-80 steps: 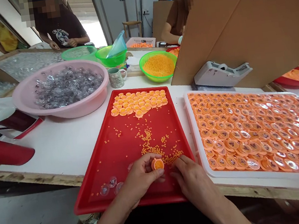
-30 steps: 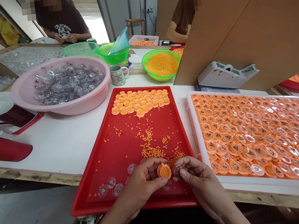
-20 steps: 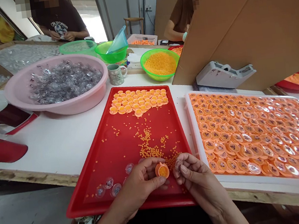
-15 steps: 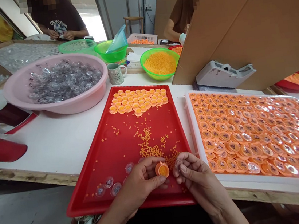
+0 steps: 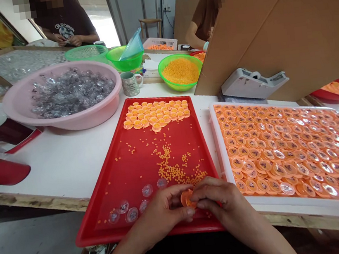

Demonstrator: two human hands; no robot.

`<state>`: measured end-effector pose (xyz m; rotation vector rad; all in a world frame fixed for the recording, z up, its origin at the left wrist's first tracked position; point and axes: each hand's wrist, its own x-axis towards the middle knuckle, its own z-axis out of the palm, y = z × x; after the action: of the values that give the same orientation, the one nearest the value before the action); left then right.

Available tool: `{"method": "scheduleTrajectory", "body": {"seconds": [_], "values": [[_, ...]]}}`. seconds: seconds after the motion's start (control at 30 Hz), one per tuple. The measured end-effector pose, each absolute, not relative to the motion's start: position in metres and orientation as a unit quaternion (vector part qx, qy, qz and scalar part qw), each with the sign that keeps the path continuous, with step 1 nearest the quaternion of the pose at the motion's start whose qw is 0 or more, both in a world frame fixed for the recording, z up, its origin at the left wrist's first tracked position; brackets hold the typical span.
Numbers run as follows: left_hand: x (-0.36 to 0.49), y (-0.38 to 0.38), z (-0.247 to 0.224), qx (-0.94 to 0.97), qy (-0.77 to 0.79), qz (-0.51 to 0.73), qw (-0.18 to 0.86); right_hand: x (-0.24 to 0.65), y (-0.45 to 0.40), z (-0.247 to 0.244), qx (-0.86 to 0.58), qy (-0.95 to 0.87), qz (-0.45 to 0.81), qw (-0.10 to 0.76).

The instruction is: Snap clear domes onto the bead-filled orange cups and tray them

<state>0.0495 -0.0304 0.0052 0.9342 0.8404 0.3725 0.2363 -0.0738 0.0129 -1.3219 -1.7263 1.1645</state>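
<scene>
Lower centre: left hand (image 5: 163,211) grasped cup (image 5: 185,199); right hand (image 5: 224,197) touched it, grasp unclear.
Seemed light, stiff; best gripped at sides.

you're in what looks like a small hand-assembly workshop. your white table (image 5: 68,165) has a rough wooden edge (image 5: 35,198), and small repeated parts crowd it in bulk: orange cups (image 5: 155,115) in a red tray (image 5: 127,166), more packed across a white tray (image 5: 223,153), clear plastic pieces (image 5: 71,94) heaped in a pink basin (image 5: 93,120). a bare cardboard panel (image 5: 257,32) stands on your right. across from you, one person (image 5: 64,26) and another person (image 5: 203,16) are at the far work surfaces.
</scene>
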Motion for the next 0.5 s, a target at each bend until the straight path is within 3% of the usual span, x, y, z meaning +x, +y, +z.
{"method": "scheduleTrajectory", "body": {"seconds": [0.1, 0.23, 0.37, 0.5], "values": [[0.051, -0.032, 0.002, 0.449, 0.368, 0.170, 0.796, 0.226, -0.073, 0.013, -0.493, -0.700, 0.397, 0.331], [0.050, -0.033, 0.000, 0.432, 0.387, 0.227, 0.782, 0.216, -0.082, 0.001, -0.581, -0.639, 0.312, 0.396], [0.049, -0.034, 0.003, 0.454, 0.407, 0.260, 0.749, 0.209, -0.091, -0.010, -0.624, -0.527, 0.385, 0.430], [0.051, -0.036, 0.002, 0.496, 0.412, 0.273, 0.714, 0.206, -0.093, -0.011, -0.628, -0.505, 0.373, 0.460]]}}
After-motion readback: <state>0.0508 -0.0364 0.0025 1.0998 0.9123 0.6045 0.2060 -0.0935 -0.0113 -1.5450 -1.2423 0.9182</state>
